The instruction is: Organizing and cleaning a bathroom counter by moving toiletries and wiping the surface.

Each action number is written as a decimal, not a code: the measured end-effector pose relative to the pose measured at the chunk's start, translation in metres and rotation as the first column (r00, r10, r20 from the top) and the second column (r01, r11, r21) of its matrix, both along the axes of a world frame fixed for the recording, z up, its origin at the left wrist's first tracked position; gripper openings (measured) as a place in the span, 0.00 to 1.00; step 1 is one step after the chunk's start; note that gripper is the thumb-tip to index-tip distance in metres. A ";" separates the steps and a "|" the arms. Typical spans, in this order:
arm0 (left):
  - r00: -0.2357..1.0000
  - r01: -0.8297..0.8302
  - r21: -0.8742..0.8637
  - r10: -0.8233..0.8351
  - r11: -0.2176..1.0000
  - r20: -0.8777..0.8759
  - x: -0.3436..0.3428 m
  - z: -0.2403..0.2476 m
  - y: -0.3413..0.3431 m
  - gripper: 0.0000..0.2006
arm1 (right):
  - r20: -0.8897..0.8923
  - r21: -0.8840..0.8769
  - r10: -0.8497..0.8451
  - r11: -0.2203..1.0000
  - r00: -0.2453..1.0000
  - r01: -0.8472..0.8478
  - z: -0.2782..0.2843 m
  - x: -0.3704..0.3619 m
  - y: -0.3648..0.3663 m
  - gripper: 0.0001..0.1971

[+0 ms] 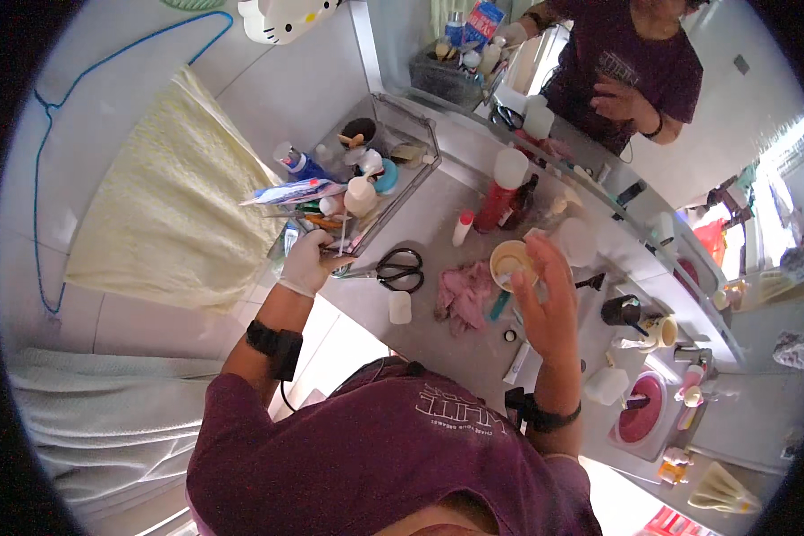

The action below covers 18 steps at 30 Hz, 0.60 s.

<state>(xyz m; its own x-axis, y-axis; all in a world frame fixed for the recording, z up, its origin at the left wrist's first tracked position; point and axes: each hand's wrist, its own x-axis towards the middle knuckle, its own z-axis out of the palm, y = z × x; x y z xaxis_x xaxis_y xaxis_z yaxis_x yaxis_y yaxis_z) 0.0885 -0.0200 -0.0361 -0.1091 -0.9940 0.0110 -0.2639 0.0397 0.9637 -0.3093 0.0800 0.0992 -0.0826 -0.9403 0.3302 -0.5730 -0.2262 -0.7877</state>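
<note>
A hand by a bin, a hand by a tub.

From far away I see the left hand, in a white glove, at the near corner of the clear bin. Its fingers are at the bin's edge, but I cannot tell if they hold on. The bin is on the left end of the counter, with a blue bottle and lots of small things inside. The bare right hand is by the cream tub, thumb and fingers apart at its right side. I cannot tell if they hold the tub. The black-handled scissors and a pink cloth lie between the hands. A red bottle stands just behind the tub.
</note>
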 end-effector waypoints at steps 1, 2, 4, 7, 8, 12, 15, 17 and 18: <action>0.944 -0.026 0.147 0.073 0.989 -0.322 0.012 -0.012 0.003 0.15 | 0.009 -0.006 0.015 1.000 1.000 -0.015 0.004 0.000 0.005 0.24; 0.784 0.008 0.389 0.235 0.921 -0.574 -0.007 0.030 0.012 0.14 | 0.035 -0.007 0.010 1.000 0.999 -0.009 0.005 -0.006 0.011 0.23; 0.671 0.077 0.458 0.294 0.886 -0.681 -0.011 0.049 0.040 0.14 | 0.095 -0.020 0.044 0.999 0.995 -0.042 0.010 -0.010 0.020 0.22; 0.926 0.029 0.236 0.063 0.971 -0.373 -0.025 0.079 0.084 0.16 | 0.073 -0.056 0.062 0.997 0.995 -0.058 0.009 -0.020 0.032 0.22; 0.997 -0.015 0.177 0.029 0.984 -0.077 -0.034 0.103 0.103 0.16 | 0.130 -0.053 0.079 0.996 0.988 -0.073 0.007 -0.020 0.034 0.21; 0.999 -0.002 0.229 -0.010 0.973 0.053 -0.030 0.126 0.162 0.14 | 0.217 -0.035 0.149 0.989 0.965 -0.145 -0.003 -0.010 0.037 0.20; 0.888 -0.158 0.395 0.305 0.905 -0.344 -0.019 0.125 0.212 0.16 | 0.201 -0.018 0.211 0.977 0.957 -0.212 -0.033 0.001 0.036 0.16; 0.926 -0.197 0.310 0.280 0.930 -0.253 -0.013 0.125 0.248 0.19 | 0.126 0.001 0.279 0.960 0.952 -0.281 -0.053 0.015 0.030 0.13; 0.860 -0.261 0.361 0.386 0.895 -0.334 -0.017 0.128 0.262 0.20 | 0.051 0.013 0.321 0.947 0.946 -0.322 -0.059 0.020 0.026 0.11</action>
<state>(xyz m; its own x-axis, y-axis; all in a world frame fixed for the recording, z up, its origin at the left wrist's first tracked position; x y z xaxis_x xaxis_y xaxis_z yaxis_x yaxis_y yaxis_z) 0.0718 0.2419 0.0918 0.1709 -0.9343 -0.3128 0.1846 -0.2815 0.9416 -0.2890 0.1063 0.0398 0.2100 -0.9263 0.3129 -0.4341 -0.3751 -0.8191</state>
